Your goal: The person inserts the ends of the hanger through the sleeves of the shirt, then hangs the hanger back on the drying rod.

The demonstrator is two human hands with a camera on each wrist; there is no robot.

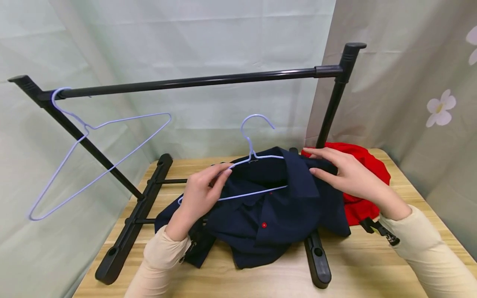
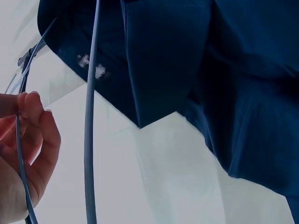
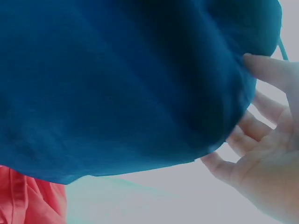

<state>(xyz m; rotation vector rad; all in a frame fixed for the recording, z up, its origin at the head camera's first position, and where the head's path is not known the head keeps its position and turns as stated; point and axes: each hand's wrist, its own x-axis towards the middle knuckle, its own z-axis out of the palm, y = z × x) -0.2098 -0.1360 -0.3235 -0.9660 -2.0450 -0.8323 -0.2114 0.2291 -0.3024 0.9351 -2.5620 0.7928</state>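
Note:
A lilac wire hanger sits partly inside the collar of a navy blue shirt with red buttons. Its hook stands up free, and its right end is hidden under the cloth. My left hand pinches the hanger's left arm between thumb and fingers; the left wrist view shows the same pinch beside the collar. At the shirt's right shoulder, my right hand touches the cloth with fingers spread and fairly straight. In the right wrist view, the thumb lies on the navy cloth and the other fingertips meet its edge.
A black clothes rack stands on the wooden table. Another lilac hanger hangs bare at its rail's left end. A red garment lies behind my right hand. The shirt lies over the rack's right foot.

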